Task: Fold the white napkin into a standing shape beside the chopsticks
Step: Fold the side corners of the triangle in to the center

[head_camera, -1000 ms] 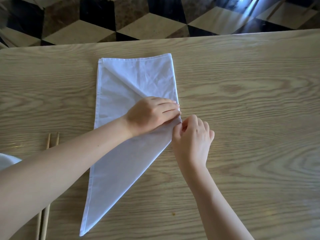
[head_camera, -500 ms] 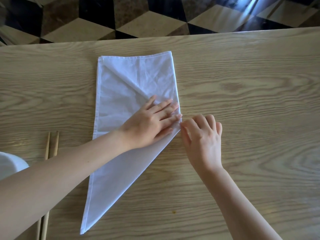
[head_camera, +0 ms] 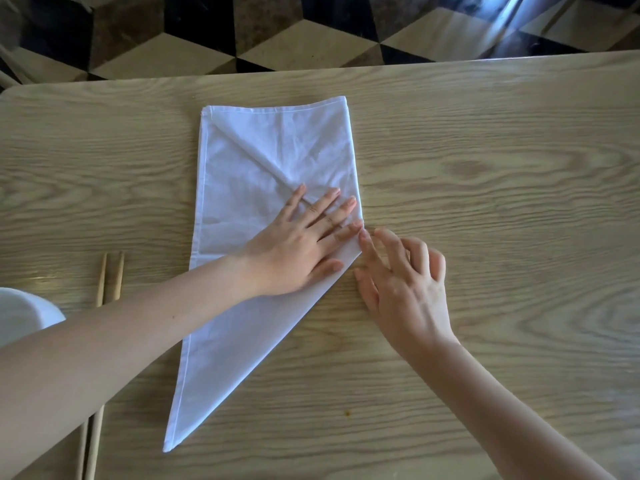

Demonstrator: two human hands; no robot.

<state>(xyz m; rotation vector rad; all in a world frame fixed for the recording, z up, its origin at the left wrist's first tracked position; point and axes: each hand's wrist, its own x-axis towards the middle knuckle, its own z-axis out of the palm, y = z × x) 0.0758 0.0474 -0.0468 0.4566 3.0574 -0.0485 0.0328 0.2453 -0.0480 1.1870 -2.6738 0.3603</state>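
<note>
I see the white napkin (head_camera: 256, 188) lying flat on the wooden table (head_camera: 502, 161), a little left of centre, folded into a long kite-like shape. Its long axis runs from a squared far end down to a sharp tip at the near left, so the cloth leans slightly leftward as it comes toward me. A diagonal crease crosses the far half, and the right corner of the shape sits about midway along its length.

That right corner is what I judge the coming fold turns on. My left hand (head_camera: 301, 251) lies spread and flat on top of the cloth, palm down, fingers pointing toward that corner and pinning the layers; it grips nothing. My right hand (head_camera: 401, 282) rests on the bare table just beside the cloth's right edge, fingers loosely spread and unclenched, with the index fingertip touching the corner; I cannot tell whether it pinches the cloth. So both hands meet at the same point, the left from over the napkin and the right from outside it.

The chopsticks (head_camera: 110, 275) lie to the left, parallel to the napkin's long left edge and apart from it, partly hidden under my left forearm. A white dish (head_camera: 20, 313) shows at the left border.
</note>
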